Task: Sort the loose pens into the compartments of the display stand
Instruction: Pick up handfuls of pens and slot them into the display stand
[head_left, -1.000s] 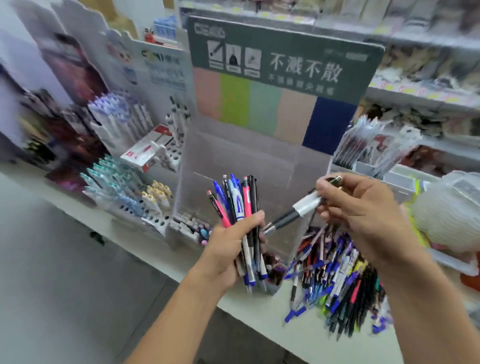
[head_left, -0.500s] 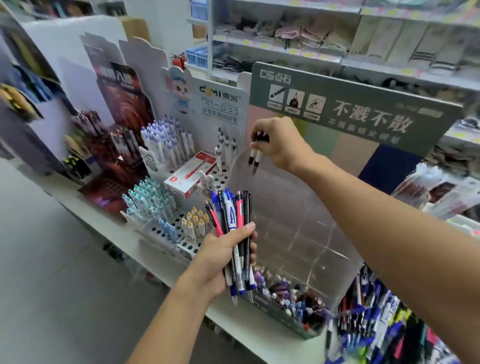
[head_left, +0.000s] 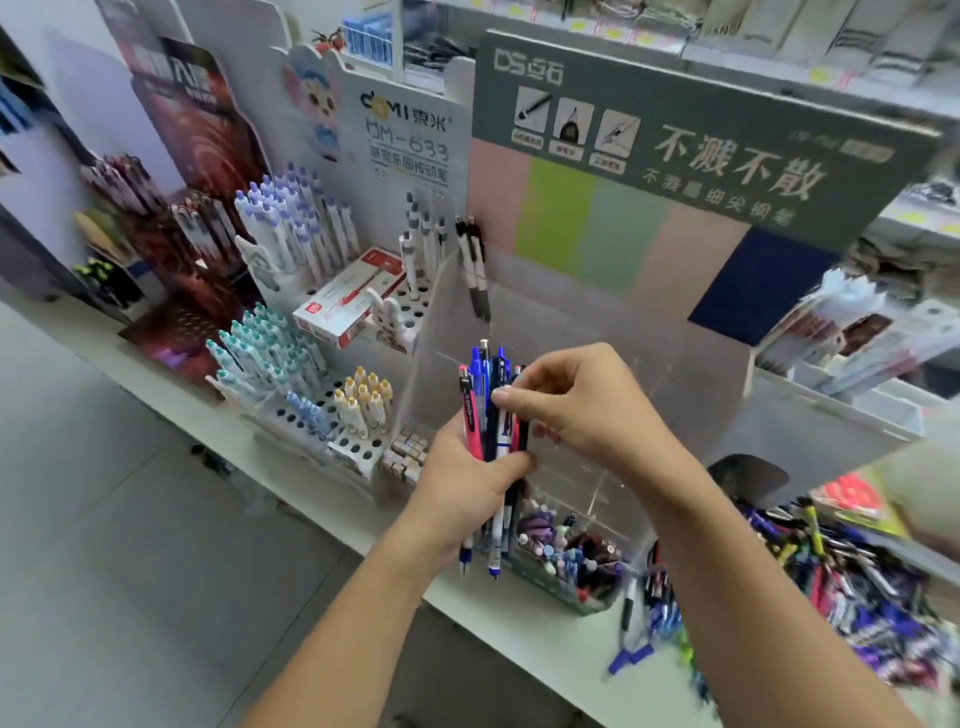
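From the head view, the left hand (head_left: 467, 499) grips an upright bundle of pens (head_left: 488, 415) before the clear display stand (head_left: 649, 364). The right hand (head_left: 576, 410) has fingers (head_left: 511, 400) curled onto the bundle, apparently pinching one pen. Loose pens (head_left: 852, 587) lie heaped on the bench (head_left: 550, 660), right of the stand.

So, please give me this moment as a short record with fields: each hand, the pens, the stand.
left hand: grips a bundle of pens upright
right hand: fingers pinch at a pen in the bundle
display stand: clear, two black-and-white pens in its top left compartment
loose pens: heaped on the shelf, right
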